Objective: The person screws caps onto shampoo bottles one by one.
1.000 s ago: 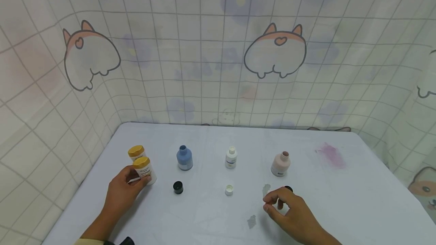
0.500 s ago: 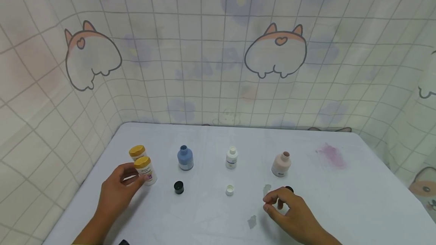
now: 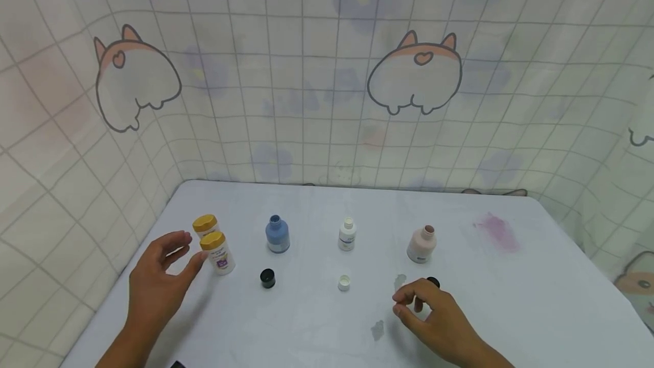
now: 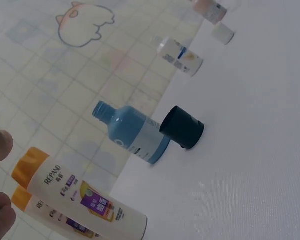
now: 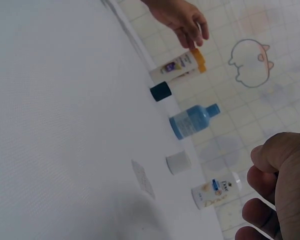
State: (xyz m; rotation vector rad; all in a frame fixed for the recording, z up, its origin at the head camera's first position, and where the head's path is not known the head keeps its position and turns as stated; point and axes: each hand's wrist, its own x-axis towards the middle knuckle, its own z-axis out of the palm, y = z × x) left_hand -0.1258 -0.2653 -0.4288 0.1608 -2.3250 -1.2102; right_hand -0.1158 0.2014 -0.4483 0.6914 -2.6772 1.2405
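My left hand (image 3: 155, 277) has its thumb and fingers spread beside two white bottles with yellow caps and holds nothing. Of these, the front bottle (image 3: 222, 259) stands upright with its purple label showing in the left wrist view; the rear bottle (image 3: 205, 224) is partly hidden behind it. My right hand (image 3: 440, 318) hovers over the right part of the table, fingers loosely curled, with nothing between them. Just beyond it lies a dark cap (image 3: 433, 282), partly covered by the hand. An uncapped pink bottle (image 3: 422, 246) stands further back.
An uncapped blue bottle (image 3: 277, 235) stands behind a black cap (image 3: 268, 278). Mid-table, a small white bottle (image 3: 347, 235) without its cap stands behind a white cap (image 3: 344, 283). Grey patches and a pink stain (image 3: 497, 233) mark the white table (image 3: 286, 328). A patterned curtain (image 3: 317, 101) surrounds it.
The left hand has let go of the front yellow-capped bottle and drawn back to the left, its fingers spreading. The bottle stays standing, and the right hand has hardly moved.
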